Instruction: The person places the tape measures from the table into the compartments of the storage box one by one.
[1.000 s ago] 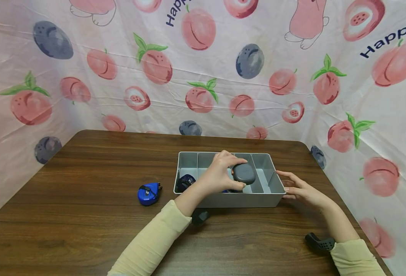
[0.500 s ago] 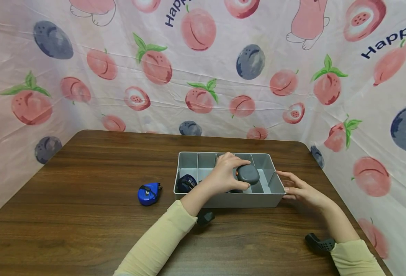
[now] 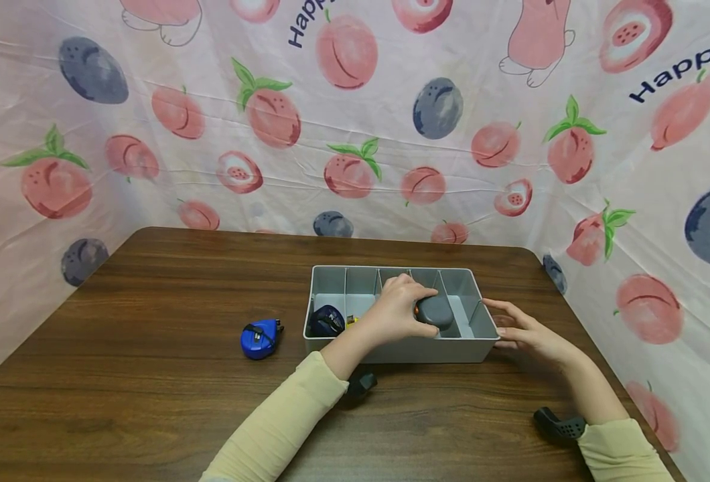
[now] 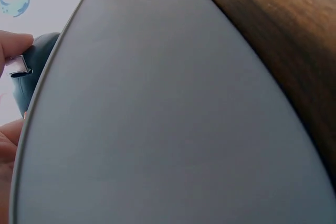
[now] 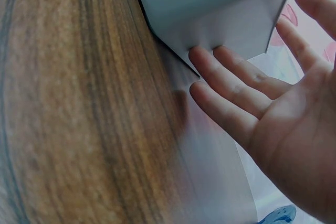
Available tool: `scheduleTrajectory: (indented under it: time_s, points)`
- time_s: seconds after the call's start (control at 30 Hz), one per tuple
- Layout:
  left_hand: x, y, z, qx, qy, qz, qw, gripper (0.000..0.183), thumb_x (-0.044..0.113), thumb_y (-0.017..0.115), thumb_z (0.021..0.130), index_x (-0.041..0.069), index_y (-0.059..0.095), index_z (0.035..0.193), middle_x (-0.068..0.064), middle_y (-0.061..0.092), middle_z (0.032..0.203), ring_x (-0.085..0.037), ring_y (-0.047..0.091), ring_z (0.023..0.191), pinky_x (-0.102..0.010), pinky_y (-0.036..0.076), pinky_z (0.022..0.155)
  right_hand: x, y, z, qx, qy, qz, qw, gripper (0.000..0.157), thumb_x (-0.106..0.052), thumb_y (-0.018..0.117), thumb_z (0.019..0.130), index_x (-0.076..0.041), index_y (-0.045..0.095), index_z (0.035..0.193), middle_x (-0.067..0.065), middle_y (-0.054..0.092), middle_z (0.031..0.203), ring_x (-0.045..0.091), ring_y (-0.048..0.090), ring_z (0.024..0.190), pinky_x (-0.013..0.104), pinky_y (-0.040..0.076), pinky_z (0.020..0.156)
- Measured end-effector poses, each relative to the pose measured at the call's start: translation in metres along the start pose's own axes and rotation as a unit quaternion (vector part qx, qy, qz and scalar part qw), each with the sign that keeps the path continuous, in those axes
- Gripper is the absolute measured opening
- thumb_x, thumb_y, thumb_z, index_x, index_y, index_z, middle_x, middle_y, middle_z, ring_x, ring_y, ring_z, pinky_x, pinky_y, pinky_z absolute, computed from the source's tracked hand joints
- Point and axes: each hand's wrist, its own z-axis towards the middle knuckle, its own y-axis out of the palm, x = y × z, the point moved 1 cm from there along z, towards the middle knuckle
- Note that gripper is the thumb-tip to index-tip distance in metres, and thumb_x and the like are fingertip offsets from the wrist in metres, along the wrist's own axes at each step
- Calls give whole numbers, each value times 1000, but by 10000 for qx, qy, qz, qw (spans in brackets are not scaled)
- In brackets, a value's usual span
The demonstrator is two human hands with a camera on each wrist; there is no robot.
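Note:
My left hand (image 3: 396,311) pinches a dark grey tape measure (image 3: 436,312) between thumb and fingers, low in the right part of a grey divided box (image 3: 415,349). In the left wrist view, the metal hook of this tape measure (image 4: 31,74) shows past the box's long wall (image 4: 157,87). My right hand (image 3: 526,333) rests its extended fingertips against the box's right end, which the right wrist view shows closely. A dark blue tape measure (image 3: 327,321) lies in the leftmost compartment. Beside it, a bit of something yellow (image 3: 352,321) peeks out, mostly hidden by my left forearm.
A bright blue tape measure (image 3: 260,339) lies on the brown wooden table (image 3: 150,375), left of the box. Thin dividers part the box crosswise. A fruit-printed curtain (image 3: 391,147) hangs behind the table and along both sides.
My left hand has moved slightly right and then down with the grey tape measure, deeper into the box. The yellow thing has come into view. My right hand has stayed at the box's end.

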Motion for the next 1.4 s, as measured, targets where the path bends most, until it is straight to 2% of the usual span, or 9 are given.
scheduleTrajectory:
  time_s: [0.23,0.33,0.57,0.83,0.97,1.2,1.4]
  points:
    - [0,6,0,-132,78,252,9996,62,32,82,70,7,64,125,0,67,110,-16,48,102,-36,30,96,0,1,0,71,99,-41,9999,52,-3,42,100,-8,24,149,38,31,135,18,55,115,33,48,90]
    - [0,8,0,-286,60,383,9988,65,35,81,73,7,61,129,-1,66,113,-17,48,106,-37,29,98,-1,2,-1,131,176,-68,9997,53,-5,43,100,-9,24,149,40,29,136,17,55,114,33,48,90]
    - [2,10,-1,-638,-111,331,9974,69,42,77,79,9,55,136,0,62,117,-15,45,114,-38,26,102,-2,3,-1,149,243,-157,9995,53,-6,42,100,-9,24,149,39,28,136,15,55,113,32,47,90]
    - [3,11,-3,-760,-164,339,9964,59,44,67,88,12,55,137,5,64,115,-12,46,116,-38,25,103,-3,4,-2,176,314,-176,9992,53,-7,43,100,-10,24,150,36,31,136,14,55,113,33,47,91]
    - [3,11,-4,-843,-173,213,9961,53,42,62,92,13,57,135,6,62,122,-11,44,122,-39,23,105,-3,5,-2,156,266,-211,9993,53,-6,42,100,-10,23,150,33,33,135,14,55,113,34,47,91]
    - [2,10,-5,-1052,28,504,9932,54,47,59,92,17,56,136,5,52,138,-11,38,132,-39,20,108,-2,5,-2,160,234,-217,9994,53,-6,42,100,-9,24,150,37,30,136,13,55,113,33,48,90]
    - [1,10,-5,-1108,144,706,9912,55,50,58,92,19,55,137,4,48,142,-11,33,136,-40,16,111,-1,4,-1,107,105,-142,9998,53,-3,41,100,-8,23,150,38,30,134,17,55,114,33,48,90]
